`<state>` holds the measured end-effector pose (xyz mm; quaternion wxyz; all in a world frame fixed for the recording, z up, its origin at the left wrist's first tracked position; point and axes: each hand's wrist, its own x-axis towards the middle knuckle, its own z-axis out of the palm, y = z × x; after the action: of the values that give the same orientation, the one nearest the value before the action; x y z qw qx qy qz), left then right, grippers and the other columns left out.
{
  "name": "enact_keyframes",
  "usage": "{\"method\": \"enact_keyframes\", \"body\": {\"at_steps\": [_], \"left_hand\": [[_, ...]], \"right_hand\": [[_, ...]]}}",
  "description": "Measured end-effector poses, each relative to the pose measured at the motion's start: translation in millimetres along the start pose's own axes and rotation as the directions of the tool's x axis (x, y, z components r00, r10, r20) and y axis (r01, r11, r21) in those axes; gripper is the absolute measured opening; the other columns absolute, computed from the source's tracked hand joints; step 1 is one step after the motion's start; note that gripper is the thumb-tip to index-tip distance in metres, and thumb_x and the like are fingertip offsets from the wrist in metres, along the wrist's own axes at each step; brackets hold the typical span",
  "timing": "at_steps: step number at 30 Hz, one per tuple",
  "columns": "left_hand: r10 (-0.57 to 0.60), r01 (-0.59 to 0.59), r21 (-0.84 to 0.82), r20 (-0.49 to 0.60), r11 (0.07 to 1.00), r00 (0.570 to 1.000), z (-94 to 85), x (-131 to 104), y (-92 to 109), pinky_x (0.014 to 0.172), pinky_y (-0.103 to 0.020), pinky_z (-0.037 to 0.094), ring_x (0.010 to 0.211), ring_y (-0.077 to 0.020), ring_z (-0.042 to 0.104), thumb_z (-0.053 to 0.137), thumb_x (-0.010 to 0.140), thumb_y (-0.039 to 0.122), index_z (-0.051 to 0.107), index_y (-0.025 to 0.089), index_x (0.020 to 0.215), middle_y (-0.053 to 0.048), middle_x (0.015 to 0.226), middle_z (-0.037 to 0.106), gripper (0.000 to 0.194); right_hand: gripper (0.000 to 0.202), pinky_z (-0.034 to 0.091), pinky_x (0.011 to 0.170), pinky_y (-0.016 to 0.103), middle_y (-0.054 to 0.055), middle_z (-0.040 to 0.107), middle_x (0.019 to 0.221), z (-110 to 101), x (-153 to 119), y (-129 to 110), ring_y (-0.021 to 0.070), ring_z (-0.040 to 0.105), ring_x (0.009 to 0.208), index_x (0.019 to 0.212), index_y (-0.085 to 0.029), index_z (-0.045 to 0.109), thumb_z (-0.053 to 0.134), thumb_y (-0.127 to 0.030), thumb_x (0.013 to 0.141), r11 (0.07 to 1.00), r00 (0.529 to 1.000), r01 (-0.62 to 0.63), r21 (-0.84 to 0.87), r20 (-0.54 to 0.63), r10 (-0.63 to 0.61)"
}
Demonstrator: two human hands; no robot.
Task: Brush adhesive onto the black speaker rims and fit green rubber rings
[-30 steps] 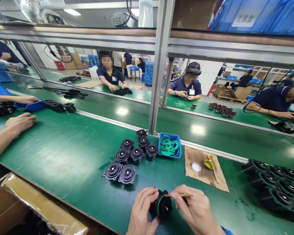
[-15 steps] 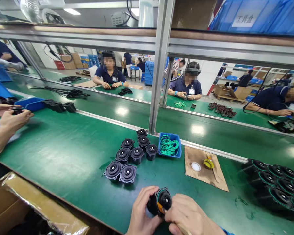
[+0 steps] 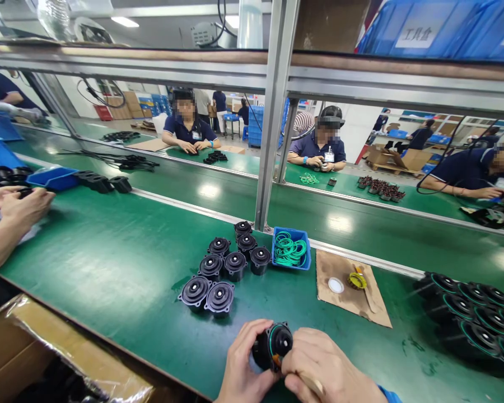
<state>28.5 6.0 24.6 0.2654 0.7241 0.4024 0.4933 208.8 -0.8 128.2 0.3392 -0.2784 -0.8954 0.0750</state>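
Observation:
Near the bottom centre, my left hand [image 3: 244, 366] is wrapped round a black round housing [image 3: 264, 350] tilted on its side, with a green ring around its face. My right hand [image 3: 319, 364] grips a light wooden-handled brush [image 3: 312, 385]; its orange tip touches the housing near the ring. Several black housings [image 3: 219, 296] stand on the green table up and left of my hands. A blue bin [image 3: 304, 263] of green rings [image 3: 289, 249] stands behind. To its right, a cardboard sheet [image 3: 373, 313] carries a white lid [image 3: 335, 285] and a yellow-rimmed pot [image 3: 357, 281].
More housings with green rings [image 3: 481, 336] stand at the right. A metal post [image 3: 269, 140] rises behind the blue bin. At the left edge, another person's hands [image 3: 23, 207] hold a dark part. An open cardboard box [image 3: 67, 347] lies at the lower left. Co-workers sit across the bench.
My right hand and the brush have shifted slightly, and the orange tip has moved a little lower on the housing. My left hand keeps its hold. The neighbour's hands at the left have moved slightly.

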Motion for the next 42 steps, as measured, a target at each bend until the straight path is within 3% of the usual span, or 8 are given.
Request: {"method": "enact_keyframes", "body": {"at_steps": [7, 13, 17, 21, 26, 30, 33, 42], "left_hand": [[0.004, -0.004, 0.002, 0.0, 1.0, 1.0, 3.5, -3.4, -2.8, 0.082, -0.037, 0.062, 0.096, -0.0253, 0.072, 0.089, 0.061, 0.02, 0.061, 0.024, 0.114, -0.006, 0.105, 0.073, 0.06], [-0.025, 0.025, -0.004, 0.041, 1.0, 0.999, 1.0, -6.8, -4.6, 0.087, -0.038, 0.062, 0.098, -0.0265, 0.073, 0.095, 0.047, 0.013, 0.061, 0.025, 0.113, -0.006, 0.108, 0.074, 0.075], [-0.119, 0.122, -0.017, 0.11, 0.992, 0.987, -5.3, -3.1, -2.9, 0.092, -0.039, 0.06, 0.104, -0.0278, 0.072, 0.095, 0.051, 0.017, 0.064, 0.025, 0.115, -0.007, 0.111, 0.073, 0.071], [-0.147, 0.162, -0.064, 0.187, 0.985, 0.971, -16.4, 1.9, -6.4, 0.092, -0.038, 0.06, 0.105, -0.0283, 0.072, 0.092, 0.059, 0.021, 0.061, 0.03, 0.13, -0.007, 0.114, 0.072, 0.077], [-0.051, 0.076, -0.08, 0.281, 0.994, 0.958, -23.6, -0.6, -13.4, 0.103, -0.044, 0.052, 0.126, -0.0287, 0.062, 0.068, 0.084, 0.016, 0.019, 0.032, 0.156, -0.012, 0.139, 0.061, 0.088], [-0.137, 0.126, 0.08, 0.142, 0.989, 0.98, -11.2, 0.6, -8.8, 0.093, -0.048, 0.059, 0.111, -0.0324, 0.068, 0.084, 0.06, 0.014, 0.019, 0.026, 0.156, -0.014, 0.126, 0.065, 0.117], [-0.181, 0.177, 0.057, 0.079, 0.983, 0.98, -1.6, 5.1, -4.0, 0.082, -0.042, 0.062, 0.088, -0.0245, 0.072, 0.084, 0.056, 0.01, 0.021, 0.027, 0.153, -0.003, 0.1, 0.068, 0.117], [-0.053, 0.096, -0.194, 0.214, 0.976, 0.975, -5.7, -1.3, -34.8, 0.089, -0.042, 0.061, 0.104, -0.0304, 0.073, 0.079, 0.069, 0.019, 0.022, 0.032, 0.155, -0.012, 0.127, 0.069, 0.104]], "right_hand": [[0.026, 0.042, 0.055, 0.024, -0.001, 0.063, 0.067, 11.5, 4.4, 13.0, 0.012, 0.052, 0.053, 0.084, -0.022, 0.048, 0.038, -0.029, 0.107, 0.994, 0.983, -0.067, 0.084, -0.167, 0.08], [0.034, 0.043, 0.051, 0.021, -0.001, 0.061, 0.06, 7.7, 4.4, 22.5, 0.0102, 0.057, 0.049, 0.072, -0.021, 0.049, 0.044, -0.025, 0.105, 0.982, 0.929, -0.189, 0.011, -0.322, 0.183], [0.041, 0.041, 0.045, 0.021, -0.003, 0.055, 0.05, -6.2, -1.3, 22.2, 0.0098, 0.053, 0.042, 0.065, -0.019, 0.054, 0.046, -0.03, 0.104, 0.925, 0.824, -0.35, 0.148, -0.421, 0.379], [0.028, 0.047, 0.042, 0.02, 0.001, 0.067, 0.061, -15.9, -13.1, 27.0, 0.0132, 0.061, 0.048, 0.092, -0.019, 0.066, 0.045, -0.034, 0.104, 0.795, 0.7, -0.377, 0.475, -0.417, 0.581], [0.026, 0.058, 0.069, 0.028, 0.008, 0.074, 0.095, -16.5, -28.5, 36.0, 0.0188, 0.07, 0.082, 0.096, -0.022, 0.062, 0.04, -0.033, 0.104, 0.774, 0.792, -0.454, 0.441, -0.198, 0.577], [0.01, 0.052, 0.095, 0.039, 0.013, 0.067, 0.121, -10.8, -31.1, 39.2, 0.0246, 0.063, 0.115, 0.097, -0.023, 0.049, 0.053, -0.032, 0.097, 0.827, 0.875, -0.477, 0.298, 0.068, 0.48], [0.034, 0.048, 0.1, 0.039, 0.016, 0.062, 0.13, -4.3, -25.9, 40.7, 0.0274, 0.056, 0.126, 0.1, -0.023, 0.045, 0.071, -0.039, 0.086, 0.842, 0.886, -0.461, 0.28, 0.205, 0.416], [0.057, 0.05, 0.08, 0.033, 0.005, 0.062, 0.098, 21.4, -16.7, 36.7, 0.0237, 0.058, 0.09, 0.099, -0.021, 0.05, 0.087, -0.048, 0.063, 0.923, 0.892, -0.384, 0.0, 0.26, 0.371]]}}
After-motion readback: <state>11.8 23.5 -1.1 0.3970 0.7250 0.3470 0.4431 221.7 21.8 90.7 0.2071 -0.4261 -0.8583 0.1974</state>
